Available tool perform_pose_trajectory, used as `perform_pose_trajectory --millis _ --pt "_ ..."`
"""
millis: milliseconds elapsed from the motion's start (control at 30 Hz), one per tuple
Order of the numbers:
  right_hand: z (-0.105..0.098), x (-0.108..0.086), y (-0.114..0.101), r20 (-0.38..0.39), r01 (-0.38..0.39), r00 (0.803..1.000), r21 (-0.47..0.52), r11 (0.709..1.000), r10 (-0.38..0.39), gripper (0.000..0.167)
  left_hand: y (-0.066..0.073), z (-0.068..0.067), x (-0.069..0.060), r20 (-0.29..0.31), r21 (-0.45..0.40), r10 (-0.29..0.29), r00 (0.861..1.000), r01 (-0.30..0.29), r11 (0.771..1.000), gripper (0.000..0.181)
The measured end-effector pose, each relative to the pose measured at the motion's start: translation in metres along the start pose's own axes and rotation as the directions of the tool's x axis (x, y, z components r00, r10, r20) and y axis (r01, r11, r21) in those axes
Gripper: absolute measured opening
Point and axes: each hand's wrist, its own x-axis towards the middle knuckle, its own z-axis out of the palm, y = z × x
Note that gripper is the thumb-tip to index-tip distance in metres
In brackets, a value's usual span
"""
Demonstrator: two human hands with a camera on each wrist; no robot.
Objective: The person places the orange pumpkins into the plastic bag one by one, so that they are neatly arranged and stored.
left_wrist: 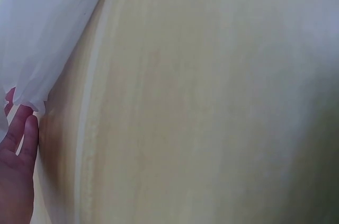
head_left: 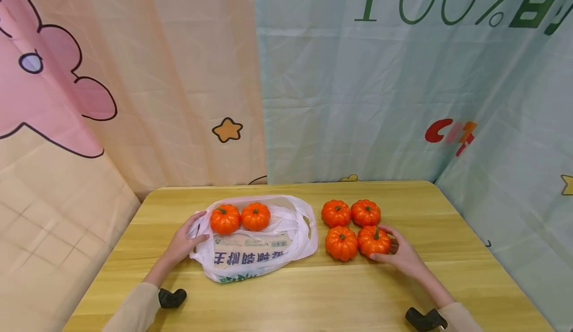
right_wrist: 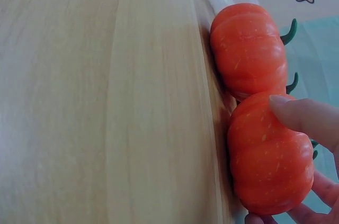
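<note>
Over the left edge of a white plastic bag (head_left: 309,242), my left hand (head_left: 183,240) holds the plastic between thumb and fingers; in the left wrist view some fingertips are hidden by it. Two small orange pumpkins, one on the left (head_left: 225,219) and one on the right (head_left: 255,216), sit at the bag's far side. My right hand (head_left: 400,252) grips the near-right pumpkin (right_wrist: 270,155) of a cluster, thumb on its front and fingers round its far side. Touching or close beside it stand a near-left pumpkin (head_left: 341,243), a far-left one (head_left: 336,213) and a far-right one (head_left: 366,212).
The wooden table (head_left: 286,307) carries everything and ends at a curtain (head_left: 349,98) behind and at the sides. Printed brown packaging (head_left: 250,247) shows in the bag's opening. A black strap piece (head_left: 172,298) is on my left wrist, another (head_left: 425,319) on my right.
</note>
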Motion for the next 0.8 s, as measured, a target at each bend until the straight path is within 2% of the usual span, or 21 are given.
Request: perform_pose_trajectory --millis 367,567,800 --pt "-0.007 -0.005 -0.011 -0.031 0.002 1.000 -0.037 0.999 -0.003 0.077 0.001 -0.001 0.000 0.003 0.001 -0.007 1.000 0.007 1.000 0.068" --pt "-0.010 -0.005 -0.022 -0.106 0.017 0.994 -0.027 0.999 -0.020 0.076 -0.001 -0.001 0.000 -0.001 0.001 0.018 1.000 -0.018 1.000 0.067" --pt "-0.007 -0.003 -0.040 -0.209 0.044 0.977 -0.021 0.999 -0.048 0.078 0.000 0.000 0.000 -0.009 0.005 0.037 0.999 -0.037 0.999 0.066"
